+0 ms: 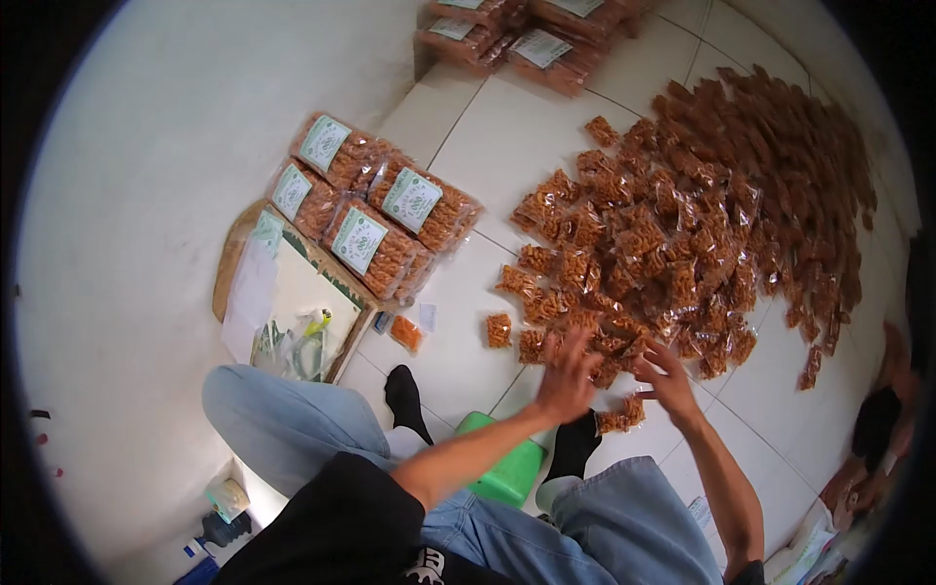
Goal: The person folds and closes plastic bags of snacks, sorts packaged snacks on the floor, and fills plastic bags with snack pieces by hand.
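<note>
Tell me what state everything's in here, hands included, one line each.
Small snack packets: filled, loosely heaped on the floor
Left hand: open, fingers spread, at the heap's near edge
Right hand: fingers partly curled, nothing visibly held
Large labelled bags: filled, stacked
Orange packet: filled, lying on the floor

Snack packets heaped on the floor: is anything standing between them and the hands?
Nothing visible does. The left hand and right hand are at the near edge of the heap of snack packets, with no object between. The green plastic object lies nearer the body, off that path.
</note>
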Demonstrator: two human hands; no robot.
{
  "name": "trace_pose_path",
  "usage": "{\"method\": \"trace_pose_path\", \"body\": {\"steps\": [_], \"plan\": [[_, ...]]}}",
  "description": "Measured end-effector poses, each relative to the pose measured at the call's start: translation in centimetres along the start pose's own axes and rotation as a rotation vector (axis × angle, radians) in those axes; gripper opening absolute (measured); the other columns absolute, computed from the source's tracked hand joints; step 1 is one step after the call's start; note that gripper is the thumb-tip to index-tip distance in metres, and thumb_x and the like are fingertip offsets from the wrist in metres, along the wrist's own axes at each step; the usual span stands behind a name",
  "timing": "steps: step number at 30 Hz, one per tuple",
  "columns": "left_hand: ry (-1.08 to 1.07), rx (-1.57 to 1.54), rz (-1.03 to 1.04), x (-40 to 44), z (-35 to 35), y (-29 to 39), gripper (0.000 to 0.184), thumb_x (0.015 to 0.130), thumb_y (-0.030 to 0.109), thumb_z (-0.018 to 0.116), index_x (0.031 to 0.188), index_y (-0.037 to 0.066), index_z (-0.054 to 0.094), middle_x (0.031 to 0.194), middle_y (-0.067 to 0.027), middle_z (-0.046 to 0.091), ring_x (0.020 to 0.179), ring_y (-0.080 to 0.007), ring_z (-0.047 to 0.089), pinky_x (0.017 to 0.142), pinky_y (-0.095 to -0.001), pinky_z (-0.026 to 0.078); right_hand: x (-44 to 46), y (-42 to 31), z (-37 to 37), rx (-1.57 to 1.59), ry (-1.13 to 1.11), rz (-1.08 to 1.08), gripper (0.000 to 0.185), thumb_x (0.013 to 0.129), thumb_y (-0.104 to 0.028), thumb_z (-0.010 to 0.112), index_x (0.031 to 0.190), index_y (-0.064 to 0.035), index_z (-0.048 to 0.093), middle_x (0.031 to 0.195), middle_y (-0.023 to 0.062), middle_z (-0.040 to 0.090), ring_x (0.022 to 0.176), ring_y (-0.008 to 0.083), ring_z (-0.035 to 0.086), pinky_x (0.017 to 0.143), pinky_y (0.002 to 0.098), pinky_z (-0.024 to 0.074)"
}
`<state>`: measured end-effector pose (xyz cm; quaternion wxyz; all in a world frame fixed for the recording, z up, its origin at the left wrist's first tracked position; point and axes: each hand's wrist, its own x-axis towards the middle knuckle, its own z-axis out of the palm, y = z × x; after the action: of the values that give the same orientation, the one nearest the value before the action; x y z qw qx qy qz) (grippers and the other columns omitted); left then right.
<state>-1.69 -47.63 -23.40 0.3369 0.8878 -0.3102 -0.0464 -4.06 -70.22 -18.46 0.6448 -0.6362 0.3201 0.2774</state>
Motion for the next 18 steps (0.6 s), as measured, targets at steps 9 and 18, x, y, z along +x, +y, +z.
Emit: {"method": "trace_pose_path", "body": {"steps": [9, 18], "plan": [[-0.282, 0.047, 0.458, -4.7, 13.2, 8.5, 0.047, 0.092, 0.025, 0.046, 0.139, 0.02, 0.048, 0.16, -0.0127, 0.015, 0.148, -0.0286, 0.012, 0.116, -0.0585, 0.006, 3.8, 3.1, -21.7, -0.643, 0.823, -0.097, 0.086, 0.089, -0.06, 0.056, 0.151, -0.0077, 0.027, 0.153, 0.0207, 0.026, 0.136, 0.0381, 0.035, 0.107, 0.0452, 0.0369], [-0.526, 0.379, 0.451, 4.7, 4.5, 0.6, 0.051, 0.092, 0.026, 0.047, 0.141, 0.014, 0.045, 0.16, -0.0095, 0.018, 0.149, -0.023, 0.009, 0.119, -0.0537, 0.002, 8.6, 0.6, -15.9, -0.187, 0.564, -0.174, 0.102, 0.084, -0.072, 0.052, 0.155, -0.0115, 0.01, 0.151, 0.0178, 0.034, 0.138, 0.0333, 0.033, 0.107, 0.0497, 0.0322]]}}
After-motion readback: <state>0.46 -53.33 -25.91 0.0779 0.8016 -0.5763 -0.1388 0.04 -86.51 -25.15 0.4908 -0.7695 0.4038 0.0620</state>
